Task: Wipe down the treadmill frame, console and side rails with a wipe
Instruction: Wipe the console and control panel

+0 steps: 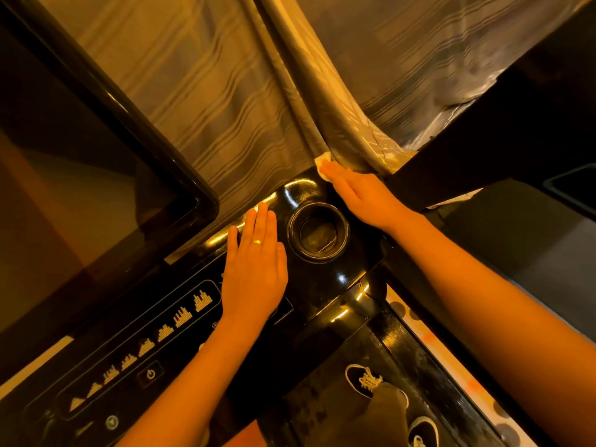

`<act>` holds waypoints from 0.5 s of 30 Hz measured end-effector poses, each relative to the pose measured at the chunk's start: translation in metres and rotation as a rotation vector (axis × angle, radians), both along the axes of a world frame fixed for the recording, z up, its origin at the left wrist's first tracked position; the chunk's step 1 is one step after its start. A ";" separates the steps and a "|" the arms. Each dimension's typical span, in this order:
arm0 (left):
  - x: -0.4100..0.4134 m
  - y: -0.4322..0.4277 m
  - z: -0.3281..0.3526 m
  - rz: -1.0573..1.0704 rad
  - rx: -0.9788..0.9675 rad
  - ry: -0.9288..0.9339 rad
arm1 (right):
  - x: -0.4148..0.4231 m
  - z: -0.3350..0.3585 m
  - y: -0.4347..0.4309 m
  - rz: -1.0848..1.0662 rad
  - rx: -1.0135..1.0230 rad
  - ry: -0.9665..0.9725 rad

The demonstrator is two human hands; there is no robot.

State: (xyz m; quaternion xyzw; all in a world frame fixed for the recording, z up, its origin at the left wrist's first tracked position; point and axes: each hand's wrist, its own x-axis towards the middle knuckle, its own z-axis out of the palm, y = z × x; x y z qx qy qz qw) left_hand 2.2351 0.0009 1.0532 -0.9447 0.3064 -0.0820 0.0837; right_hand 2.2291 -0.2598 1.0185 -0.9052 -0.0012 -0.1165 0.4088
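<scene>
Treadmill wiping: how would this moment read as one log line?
right hand: flat, pressing wipe onto console corner | left hand: flat on console beside cup holder

The console is glossy black, its panel printed with pale dotted bar-graph icons. The wipe is cream, and the curtain is grey-beige with darker stripes. The shoes are dark with white laces.

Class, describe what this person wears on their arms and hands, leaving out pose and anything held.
The left forearm and right forearm are bare: no sleeves, gloves or watch show. The left hand wears a plain gold-coloured ring on one finger; the right hand shows no jewellery.
</scene>
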 end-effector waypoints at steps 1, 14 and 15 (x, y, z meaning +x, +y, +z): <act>0.000 0.001 0.000 -0.001 -0.002 -0.005 | -0.014 -0.007 -0.001 -0.010 0.009 0.004; -0.002 -0.001 0.002 -0.003 -0.006 -0.013 | -0.003 -0.008 0.000 -0.005 0.042 0.065; -0.002 -0.002 0.003 -0.005 -0.007 -0.016 | -0.005 -0.010 0.000 -0.016 0.050 0.071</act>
